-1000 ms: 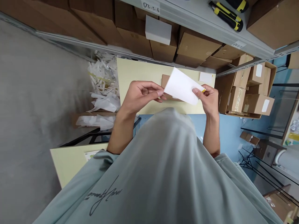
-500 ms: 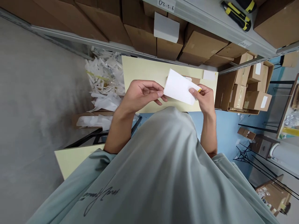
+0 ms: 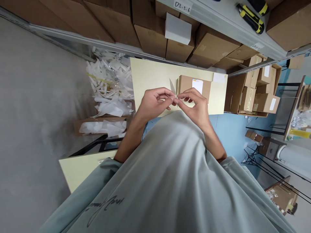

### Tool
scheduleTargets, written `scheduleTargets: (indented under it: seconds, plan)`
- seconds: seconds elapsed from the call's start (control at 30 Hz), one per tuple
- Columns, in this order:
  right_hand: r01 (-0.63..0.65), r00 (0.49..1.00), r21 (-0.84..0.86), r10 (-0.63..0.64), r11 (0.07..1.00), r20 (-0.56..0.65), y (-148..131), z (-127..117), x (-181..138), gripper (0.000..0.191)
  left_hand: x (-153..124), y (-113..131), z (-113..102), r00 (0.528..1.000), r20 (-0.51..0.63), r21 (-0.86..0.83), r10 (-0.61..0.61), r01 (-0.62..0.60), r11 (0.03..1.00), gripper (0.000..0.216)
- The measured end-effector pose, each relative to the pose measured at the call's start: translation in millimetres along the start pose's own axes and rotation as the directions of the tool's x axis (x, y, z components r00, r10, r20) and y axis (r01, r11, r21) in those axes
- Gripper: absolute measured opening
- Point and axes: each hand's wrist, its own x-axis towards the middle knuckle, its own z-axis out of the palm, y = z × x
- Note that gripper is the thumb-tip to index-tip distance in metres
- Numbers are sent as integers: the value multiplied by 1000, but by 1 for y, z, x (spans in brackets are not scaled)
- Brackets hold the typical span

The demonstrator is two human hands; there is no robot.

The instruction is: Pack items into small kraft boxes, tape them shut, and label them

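Note:
My left hand [image 3: 153,103] and my right hand [image 3: 195,108] meet in front of my chest, above the near edge of a pale yellow table [image 3: 150,76]. Both pinch a white paper sheet [image 3: 173,89], which stands edge-on so only a thin sliver shows above the fingers. Just behind the hands a brown cardboard box [image 3: 193,86] with a white label lies on the table. My grey-green shirt hides the lower part of the hands.
A heap of white paper strips [image 3: 109,84] lies left of the table. Cardboard boxes fill the shelf [image 3: 218,22] behind, with a yellow-black tool [image 3: 251,18] on top. An open carton of small boxes [image 3: 257,92] stands to the right. A second yellow table [image 3: 77,168] is at lower left.
The white sheet, held flat and wide between the hands before, is now turned edge-on. My right hand has moved left to meet my left hand, uncovering the labelled box behind.

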Motion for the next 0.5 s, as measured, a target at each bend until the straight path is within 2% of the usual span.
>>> scheduleTargets:
  seconds: [0.17,0.27,0.33,0.4,0.5]
  plan:
    - [-19,999,-34,20,999,39,-3,11,8,22,-2,-12,-6,1000,-11,5,-7,7,1000,36]
    - [-47,998,-36,49,998,36,1,15,13,17,1,-25,-11,999,-38,96,4,0,995,25]
    - [-63,998,-9,63,998,-23,7,13,16,14,10,-37,-19,994,-108,202,6,17,979,14]
    - [-85,989,52,91,995,-118,16,5,18,12,23,-50,-37,977,-211,337,-16,88,937,5]
    - [-136,952,160,174,978,-250,29,-13,18,15,48,-62,-84,915,-396,533,-72,293,794,10]
